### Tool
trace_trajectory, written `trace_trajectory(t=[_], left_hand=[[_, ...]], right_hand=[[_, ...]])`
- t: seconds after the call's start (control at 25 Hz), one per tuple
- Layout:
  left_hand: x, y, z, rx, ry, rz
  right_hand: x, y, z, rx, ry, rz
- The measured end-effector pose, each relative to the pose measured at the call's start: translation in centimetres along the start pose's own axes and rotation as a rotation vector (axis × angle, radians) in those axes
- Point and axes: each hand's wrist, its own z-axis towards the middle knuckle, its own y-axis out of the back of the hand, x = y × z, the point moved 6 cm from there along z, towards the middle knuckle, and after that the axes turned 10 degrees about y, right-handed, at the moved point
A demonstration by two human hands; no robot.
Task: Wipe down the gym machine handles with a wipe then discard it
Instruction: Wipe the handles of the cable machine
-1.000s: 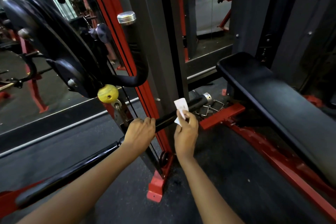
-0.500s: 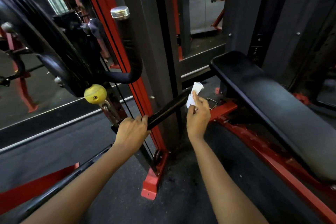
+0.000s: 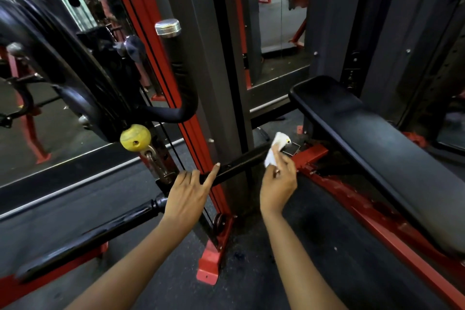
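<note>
Right hand [image 3: 276,184] pinches wipe [image 3: 275,148] at frame centre against black bar handle [image 3: 241,162]; left hand [image 3: 186,191] holds it, index straight. Wipe likely limp, light: grip bunched middle.

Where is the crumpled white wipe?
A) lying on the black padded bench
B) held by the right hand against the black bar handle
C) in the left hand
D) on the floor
B: the right hand pinches the white wipe against the black bar handle.
</note>
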Motion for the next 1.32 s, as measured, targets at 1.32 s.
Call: trace_trajectory(t=[1.32], left_hand=[[-0.4, -1.7, 1.4, 0.043, 0.000, -0.100]], right_hand=[[-1.2, -2.2, -6.5, 0.137, -0.694, 0.287]])
